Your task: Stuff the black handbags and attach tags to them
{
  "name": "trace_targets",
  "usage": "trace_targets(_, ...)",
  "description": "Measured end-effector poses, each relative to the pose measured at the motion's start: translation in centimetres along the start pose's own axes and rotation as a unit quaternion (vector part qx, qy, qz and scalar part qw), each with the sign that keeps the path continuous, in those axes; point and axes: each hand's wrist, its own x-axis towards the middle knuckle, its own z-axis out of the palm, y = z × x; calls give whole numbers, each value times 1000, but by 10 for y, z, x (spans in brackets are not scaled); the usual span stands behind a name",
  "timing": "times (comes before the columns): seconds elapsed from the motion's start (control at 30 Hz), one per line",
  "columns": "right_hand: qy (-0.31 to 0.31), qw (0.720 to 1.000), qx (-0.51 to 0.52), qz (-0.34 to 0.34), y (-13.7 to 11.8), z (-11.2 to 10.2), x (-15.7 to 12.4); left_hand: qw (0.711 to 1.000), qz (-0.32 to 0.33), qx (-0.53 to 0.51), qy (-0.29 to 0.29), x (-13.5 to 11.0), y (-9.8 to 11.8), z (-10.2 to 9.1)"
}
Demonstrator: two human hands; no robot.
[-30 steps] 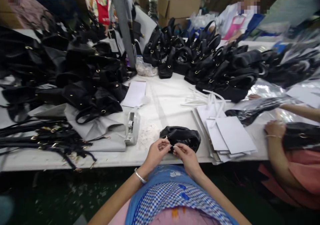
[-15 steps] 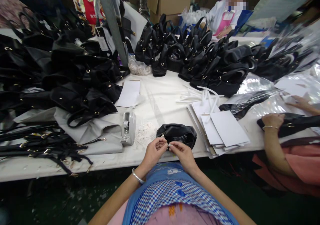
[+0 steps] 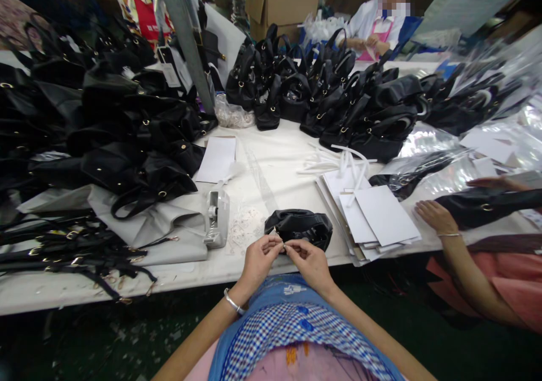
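A small black handbag (image 3: 307,226) lies at the table's front edge, just beyond my two hands. My left hand (image 3: 263,254) is closed in a pinch at the near left side of the bag. Against its fingertips, my right hand (image 3: 308,259) pinches too, with thumb and forefinger together. Whatever they hold between them is too small to make out. Gold-coloured hardware shows on the bag beside my left fingers. Tiny clear scraps (image 3: 245,226) are scattered on the table left of the bag.
A tape dispenser (image 3: 218,217) stands to the left, near black straps (image 3: 84,251). White cards (image 3: 387,214) are stacked at right. Piles of black handbags (image 3: 364,110) line the back and left. At right, a co-worker's hand (image 3: 438,217) rests beside another bag.
My hands stay pinched together in almost the same spot. At right, the co-worker's near hand has come off the black bag and moved left onto the table.
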Motion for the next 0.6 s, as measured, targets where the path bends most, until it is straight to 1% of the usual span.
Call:
trace_targets(0.07, 8, 1000, -1, -7, 0, 1, -1, 1000, -19, -14, 3, -4, 2, 2)
trace_targets(0.13, 22, 1000, -10, -13, 1, 2, 0, 999, -27, -25, -8, -9, 3, 4)
trace_targets(0.27, 56, 997, -51, -33, 5, 6, 2, 999, -14, -35, -37, -16, 0, 8)
trace_targets(0.37, 49, 997, -52, -37, 6, 6, 3, 998, -9, -25, -57, -16, -2, 5)
trace_targets(0.43, 38, 998, -40, -33, 5, 4, 2, 999, -4, 14, -34, -13, -4, 0)
trace_targets(0.5, 36, 999, -29, -30, 3, 0, -1, 995, 25, 97, 19, -6, -10, -5)
trace_targets(0.57, 40, 999, -18, -24, 1, -3, -4, 977, 66, 194, 54, 2, -19, -6)
trace_targets(0.6, 39, 999, -11, -21, 0, -3, -5, 967, 83, 235, 58, 7, -24, -6)
